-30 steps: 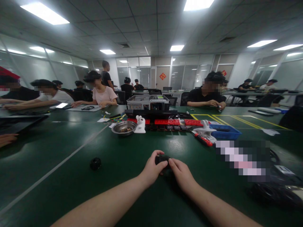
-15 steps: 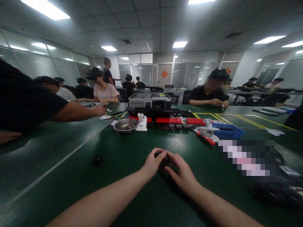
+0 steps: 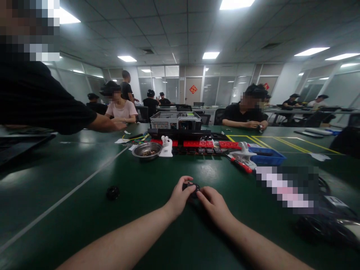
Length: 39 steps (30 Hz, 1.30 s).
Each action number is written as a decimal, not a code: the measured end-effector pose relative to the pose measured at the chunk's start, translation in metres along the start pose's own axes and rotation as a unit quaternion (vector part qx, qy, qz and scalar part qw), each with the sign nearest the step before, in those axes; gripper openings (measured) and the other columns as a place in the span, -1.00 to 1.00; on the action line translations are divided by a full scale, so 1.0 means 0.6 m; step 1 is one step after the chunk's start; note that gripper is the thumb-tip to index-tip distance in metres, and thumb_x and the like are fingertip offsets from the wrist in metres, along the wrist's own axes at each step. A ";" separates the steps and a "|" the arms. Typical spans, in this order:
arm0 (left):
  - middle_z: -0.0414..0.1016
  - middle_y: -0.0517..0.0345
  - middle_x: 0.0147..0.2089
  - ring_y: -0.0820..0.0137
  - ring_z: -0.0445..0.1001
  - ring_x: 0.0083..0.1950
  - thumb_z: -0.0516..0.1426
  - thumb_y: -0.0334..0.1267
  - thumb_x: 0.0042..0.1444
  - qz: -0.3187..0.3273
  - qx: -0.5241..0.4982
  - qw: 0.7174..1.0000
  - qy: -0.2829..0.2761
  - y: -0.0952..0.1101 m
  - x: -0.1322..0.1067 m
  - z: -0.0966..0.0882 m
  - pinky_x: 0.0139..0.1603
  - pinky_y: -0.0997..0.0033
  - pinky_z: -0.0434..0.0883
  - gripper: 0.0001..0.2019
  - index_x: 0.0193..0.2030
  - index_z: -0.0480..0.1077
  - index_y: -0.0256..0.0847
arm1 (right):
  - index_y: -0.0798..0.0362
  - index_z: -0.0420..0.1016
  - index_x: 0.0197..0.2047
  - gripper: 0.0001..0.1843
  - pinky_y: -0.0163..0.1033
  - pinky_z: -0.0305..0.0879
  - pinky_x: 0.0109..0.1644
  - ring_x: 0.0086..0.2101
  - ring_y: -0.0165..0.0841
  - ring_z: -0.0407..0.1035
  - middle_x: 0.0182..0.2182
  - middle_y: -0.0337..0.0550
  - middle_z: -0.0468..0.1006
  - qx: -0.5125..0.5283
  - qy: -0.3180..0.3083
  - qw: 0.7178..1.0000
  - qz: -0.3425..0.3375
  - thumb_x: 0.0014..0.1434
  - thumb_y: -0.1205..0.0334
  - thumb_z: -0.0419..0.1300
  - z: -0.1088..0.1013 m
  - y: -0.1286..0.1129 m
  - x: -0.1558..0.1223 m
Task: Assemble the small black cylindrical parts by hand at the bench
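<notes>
Held just above the green table, a small black round part [image 3: 193,190] is partly hidden by fingers; its exact kind is unclear. My left hand [image 3: 181,195] wraps round it from the left, thumb across its top. My right hand [image 3: 213,202] is closed at its right side, thumb and curled fingers gripping its edge. A similar black ring-shaped part [image 3: 113,192] lies by itself on the table to the left.
Ahead stand a metal bowl [image 3: 137,153] with small brass-coloured pieces, a white stand [image 3: 166,147], red strips [image 3: 198,144], a red-handled tool [image 3: 241,165] and a blue tray [image 3: 281,159]. Black coils [image 3: 312,225] lie at right. A co-worker's arm [image 3: 104,123] reaches in from the left.
The black part has been turned in my hands, showing more of its face. My right fingers have curled in closer. The co-worker on the left has leaned further in.
</notes>
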<state>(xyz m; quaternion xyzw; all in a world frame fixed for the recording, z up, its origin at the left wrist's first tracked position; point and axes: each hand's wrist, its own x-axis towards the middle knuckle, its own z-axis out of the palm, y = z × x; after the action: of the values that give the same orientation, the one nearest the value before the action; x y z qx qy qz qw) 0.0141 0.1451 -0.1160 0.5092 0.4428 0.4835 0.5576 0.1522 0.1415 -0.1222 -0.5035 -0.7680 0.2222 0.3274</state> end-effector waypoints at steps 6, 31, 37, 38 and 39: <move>0.27 0.12 -0.32 0.44 0.35 -0.40 0.02 -0.01 -0.08 -0.022 -0.010 0.999 0.020 -0.006 0.008 -0.002 -0.54 0.51 0.34 -0.64 -0.22 0.14 -0.21 | 0.11 0.23 -0.04 -0.62 -0.19 0.15 -0.14 -0.25 -0.32 0.23 -0.30 -0.08 0.37 0.012 0.027 0.997 -0.078 0.02 0.27 0.04 -0.001 0.001 -0.003; 0.23 0.18 -0.38 0.51 0.32 -0.50 0.03 0.00 -0.10 -0.002 0.020 0.999 0.037 -0.017 0.017 -0.001 -0.67 0.60 0.29 -0.64 -0.26 0.16 -0.22 | 0.10 0.19 0.00 -0.60 -0.27 0.17 -0.19 -0.29 -0.37 0.28 -0.26 -0.13 0.40 0.122 -0.008 0.992 -0.017 0.05 0.27 -0.02 0.004 0.003 -0.001; 0.21 0.20 -0.43 0.55 0.28 -0.59 -0.01 -0.06 -0.05 -0.008 0.035 0.999 0.029 -0.015 0.014 -0.001 -0.76 0.64 0.19 -0.70 -0.25 0.14 -0.22 | 0.08 0.21 -0.08 -0.66 -0.29 0.18 -0.34 -0.43 -0.39 0.27 -0.44 -0.22 0.38 0.103 0.012 0.995 -0.002 0.08 0.14 -0.04 0.003 -0.002 -0.003; 0.21 0.20 -0.42 0.54 0.29 -0.57 0.00 -0.09 -0.05 0.000 0.038 0.999 0.033 -0.014 0.012 -0.001 -0.75 0.64 0.20 -0.71 -0.24 0.15 -0.22 | 0.08 0.24 -0.15 -0.70 -0.30 0.17 -0.36 -0.44 -0.40 0.26 -0.46 -0.23 0.37 0.097 0.023 0.995 0.003 0.09 0.10 -0.06 0.002 -0.002 -0.003; 0.21 0.18 -0.39 0.53 0.30 -0.53 0.00 -0.12 -0.06 0.008 0.039 0.999 0.035 -0.013 0.010 0.000 -0.72 0.64 0.22 -0.72 -0.22 0.15 -0.21 | 0.08 0.27 -0.25 -0.71 -0.31 0.16 -0.38 -0.45 -0.40 0.25 -0.49 -0.23 0.35 0.090 0.030 0.995 0.010 0.10 0.07 -0.08 0.002 -0.001 -0.002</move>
<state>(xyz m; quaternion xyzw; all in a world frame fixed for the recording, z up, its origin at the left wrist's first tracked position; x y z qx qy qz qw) 0.0155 0.1511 -0.1240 0.5170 0.4767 0.4877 0.5173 0.1513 0.1400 -0.1227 -0.4865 -0.7296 0.2785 0.3917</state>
